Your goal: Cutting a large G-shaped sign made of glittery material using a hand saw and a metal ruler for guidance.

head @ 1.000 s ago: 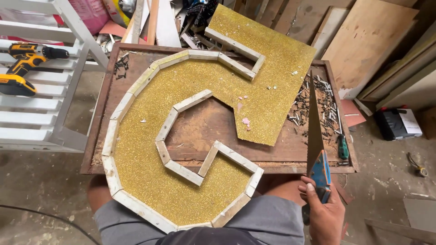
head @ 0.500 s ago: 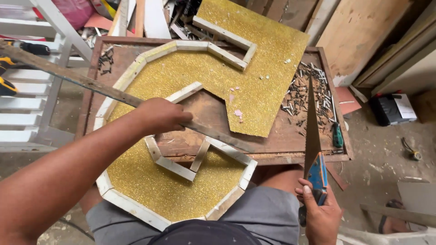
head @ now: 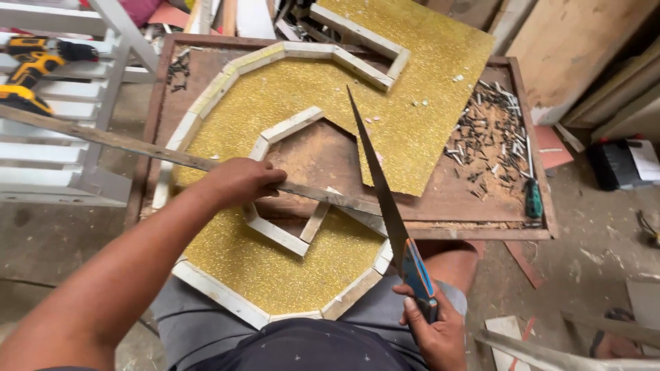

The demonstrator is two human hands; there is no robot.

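Drill (head: 31, 72), yellow and black, rests on a white rack (head: 82, 158) at far left; beside it the left hand (head: 237, 182) has its grip clamped on a long thin wooden strip (head: 124, 143), pressing it across a gold glitter board (head: 309, 89) edged with pale wood strips, which lies on the brown tabletop (head: 474, 199); right of that, the right hand (head: 436, 330) near the lap has its grip closed round the blue handle of a handsaw (head: 385, 196), blade pointing far; loose nails (head: 491, 141) and a green screwdriver (head: 533, 199) lie at right.
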